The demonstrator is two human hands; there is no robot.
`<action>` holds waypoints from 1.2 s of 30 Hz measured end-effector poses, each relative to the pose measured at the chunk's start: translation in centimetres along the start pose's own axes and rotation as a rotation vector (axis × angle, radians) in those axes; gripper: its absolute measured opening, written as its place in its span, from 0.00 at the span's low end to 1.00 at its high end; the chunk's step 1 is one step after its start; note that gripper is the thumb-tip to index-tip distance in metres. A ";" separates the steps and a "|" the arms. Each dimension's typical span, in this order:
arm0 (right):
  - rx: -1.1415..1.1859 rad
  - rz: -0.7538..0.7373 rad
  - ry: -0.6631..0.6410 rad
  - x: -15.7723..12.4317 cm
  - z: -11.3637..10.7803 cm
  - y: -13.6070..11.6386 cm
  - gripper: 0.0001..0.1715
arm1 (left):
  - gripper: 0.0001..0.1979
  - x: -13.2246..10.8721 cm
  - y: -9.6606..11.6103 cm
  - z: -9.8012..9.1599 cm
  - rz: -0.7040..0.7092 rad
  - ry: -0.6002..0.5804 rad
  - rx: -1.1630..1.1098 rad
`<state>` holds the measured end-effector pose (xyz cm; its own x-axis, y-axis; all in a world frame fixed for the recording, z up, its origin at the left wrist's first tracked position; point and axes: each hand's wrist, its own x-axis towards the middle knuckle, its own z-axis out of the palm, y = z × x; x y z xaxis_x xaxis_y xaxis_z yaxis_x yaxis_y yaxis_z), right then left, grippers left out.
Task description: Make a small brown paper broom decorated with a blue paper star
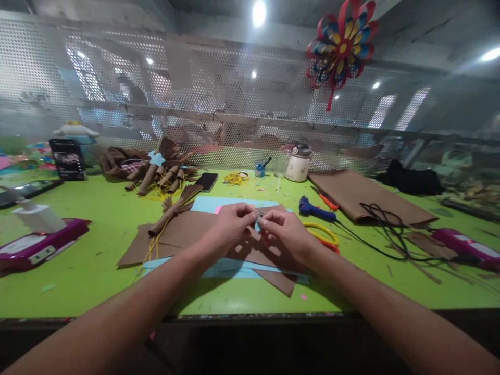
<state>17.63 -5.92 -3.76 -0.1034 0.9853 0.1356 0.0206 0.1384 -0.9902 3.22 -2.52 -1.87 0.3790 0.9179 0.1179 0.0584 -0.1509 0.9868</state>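
My left hand [235, 223] and my right hand [287, 229] meet over the middle of the table, fingertips pinched close together. Between them is a small piece of light blue paper [257, 225], mostly covered by the fingers. Below the hands lie brown paper sheets [187, 229] on top of light blue paper sheets [238, 268]. Left of my left hand, a rolled brown paper tube [166, 216] with a fringed end and yellow string rests on the brown sheets. Just right of my right hand are yellow-handled scissors [324, 233], partly hidden.
A blue glue gun [316, 210] with a black cord lies at right, near folded brown paper [367, 198] and a purple power strip [466, 247]. Bundled paper tubes [160, 174], a phone [207, 181], a paint jar [260, 170] and a white bottle [299, 164] stand farther back.
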 end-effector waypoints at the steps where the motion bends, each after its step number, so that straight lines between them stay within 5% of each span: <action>1: 0.041 0.015 -0.003 0.0 0.0 0.1 0.15 | 0.07 0.0 0.0 0.0 0.016 0.001 0.019; 7: 0.130 0.013 -0.002 -0.1 0.0 -0.3 0.15 | 0.06 0.3 -0.5 -0.3 0.056 -0.072 -0.076; 17: -0.142 -0.078 -0.032 0.0 -1.3 -1.0 0.10 | 0.06 0.5 -0.1 -1.2 -0.059 -0.263 -0.108; 27: -0.746 -0.300 -0.305 -0.5 -2.8 -1.8 0.07 | 0.05 0.0 0.4 -1.9 -0.029 -0.530 0.247; 36: -0.782 -0.297 -0.491 -0.3 -3.0 -1.9 0.09 | 0.08 0.3 -0.2 -2.0 0.066 -0.614 0.457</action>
<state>20.65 -6.17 -1.79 -0.6116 0.7724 0.1714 0.5635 0.5773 -0.5909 1.51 -1.50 -1.82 0.8320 0.5534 -0.0396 0.3431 -0.4571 0.8206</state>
